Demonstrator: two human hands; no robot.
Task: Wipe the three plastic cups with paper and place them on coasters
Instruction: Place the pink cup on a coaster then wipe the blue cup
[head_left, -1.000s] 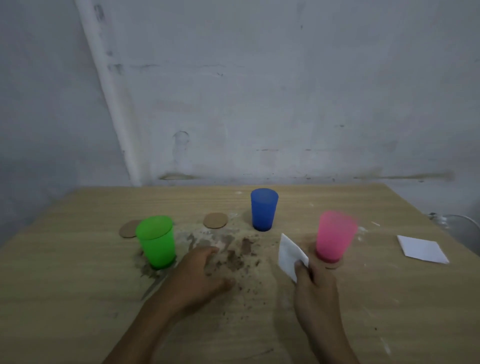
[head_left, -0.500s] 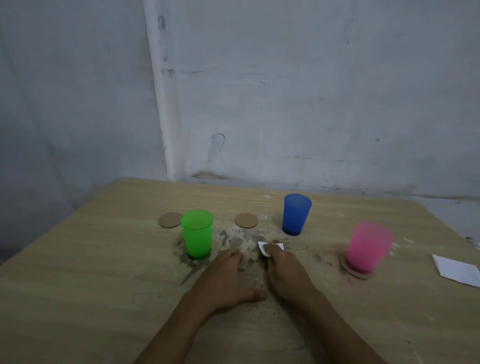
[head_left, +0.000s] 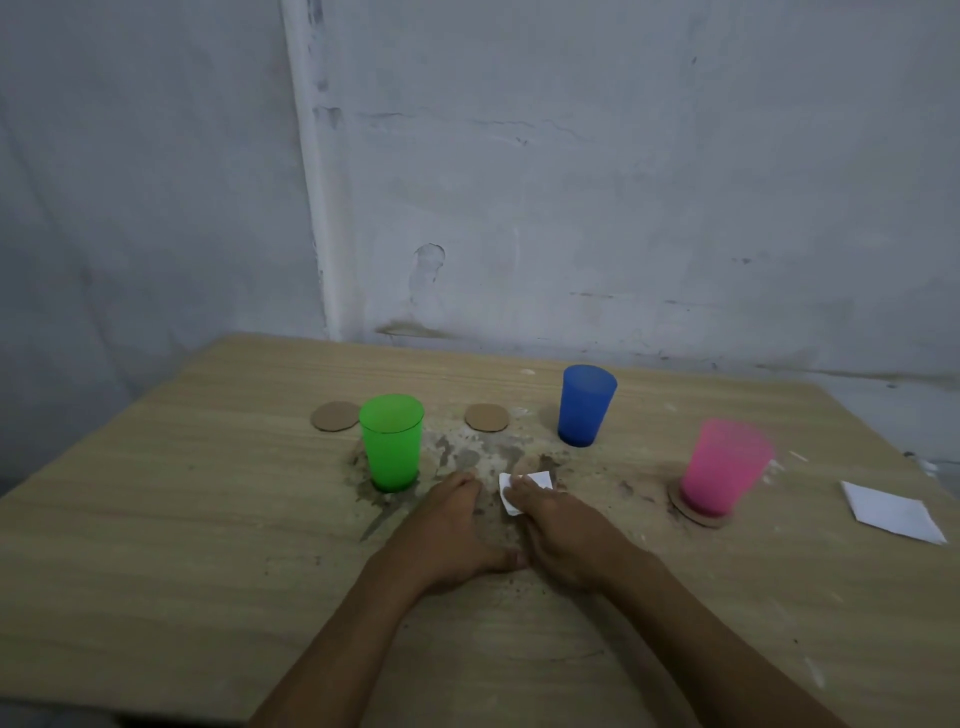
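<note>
A green cup stands upright on a dirty patch of the table, left of centre. The blue cup stands farther back, right of centre. At the right a pink cup sits on a round cardboard coaster. Two bare coasters lie at the back: one behind the green cup, one between green and blue. My right hand holds a small white paper down on the table in the middle. My left hand rests palm down beside it, holding nothing.
The wooden table is smeared with brown dirt between the green and blue cups. A second folded white paper lies near the right edge. A grey wall rises just behind the table.
My right hand has carried the paper left from the pink cup to the middle of the table, next to my left hand. The pink cup now stands alone on its coaster.
</note>
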